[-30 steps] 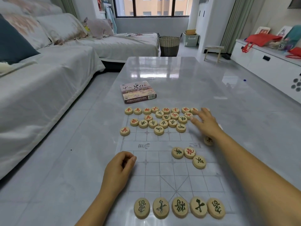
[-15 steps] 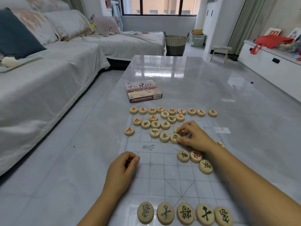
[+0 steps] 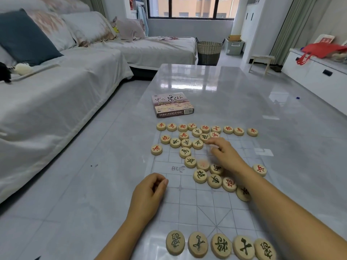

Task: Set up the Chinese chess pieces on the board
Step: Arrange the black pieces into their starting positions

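Observation:
A clear grid board [image 3: 189,205] lies on the glossy grey table [image 3: 234,102]. Red pieces form a row [image 3: 205,128] along its far edge. Several black pieces form a row [image 3: 221,245] along the near edge. Mixed loose pieces [image 3: 185,143] crowd the far half, and another cluster [image 3: 214,181] lies mid-board. My right hand [image 3: 225,156] reaches over the loose pieces with blurred fingers on them; a blurred red piece [image 3: 203,164] lies just left of it. My left hand [image 3: 150,194] rests loosely curled at the board's left edge and holds nothing visible.
The chess box [image 3: 171,105] lies beyond the board. Single red soldiers sit at the left edge [image 3: 156,149] and the right edge [image 3: 259,170]. A covered sofa [image 3: 56,94] runs along the left. A white cabinet [image 3: 319,72] stands at the right.
My right hand came back from the far right of the red row to the middle pile and dragged several pieces toward mid-board. My left hand has stayed in place.

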`<action>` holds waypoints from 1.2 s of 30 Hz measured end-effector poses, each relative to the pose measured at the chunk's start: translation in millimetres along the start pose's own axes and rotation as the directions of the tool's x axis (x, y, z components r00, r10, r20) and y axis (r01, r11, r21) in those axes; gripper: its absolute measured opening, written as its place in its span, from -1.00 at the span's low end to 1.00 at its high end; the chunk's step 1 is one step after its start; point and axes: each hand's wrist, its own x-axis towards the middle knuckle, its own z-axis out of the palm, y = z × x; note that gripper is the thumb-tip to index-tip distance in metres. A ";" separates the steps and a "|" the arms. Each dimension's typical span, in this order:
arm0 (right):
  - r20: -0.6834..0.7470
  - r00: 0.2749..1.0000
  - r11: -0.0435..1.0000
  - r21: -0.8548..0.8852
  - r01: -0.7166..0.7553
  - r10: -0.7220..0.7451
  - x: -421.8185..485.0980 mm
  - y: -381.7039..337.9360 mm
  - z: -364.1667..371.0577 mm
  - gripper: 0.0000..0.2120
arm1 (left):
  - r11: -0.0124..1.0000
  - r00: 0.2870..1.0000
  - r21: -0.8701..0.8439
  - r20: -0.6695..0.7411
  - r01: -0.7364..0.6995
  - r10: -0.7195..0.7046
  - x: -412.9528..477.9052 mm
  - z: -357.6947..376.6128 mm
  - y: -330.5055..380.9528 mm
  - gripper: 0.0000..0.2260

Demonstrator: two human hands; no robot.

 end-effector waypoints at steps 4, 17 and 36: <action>-0.016 0.995 0.946 -0.308 -0.103 0.103 39.4 12.3 -9.2 -0.55 | 1.000 1.000 -0.001 -0.005 -0.003 0.003 1.1 0.4 -2.1 -0.88; 0.250 0.964 0.877 -0.440 0.194 -0.088 2.3 13.3 5.8 -0.61 | 1.000 1.000 -0.009 -0.014 0.011 -0.011 3.0 -0.1 -2.8 -0.87; -0.293 0.945 0.976 0.196 -0.091 0.147 -124.0 45.0 -53.8 -0.81 | 1.000 1.000 0.006 -0.009 0.000 0.001 -0.9 0.1 -2.6 -0.88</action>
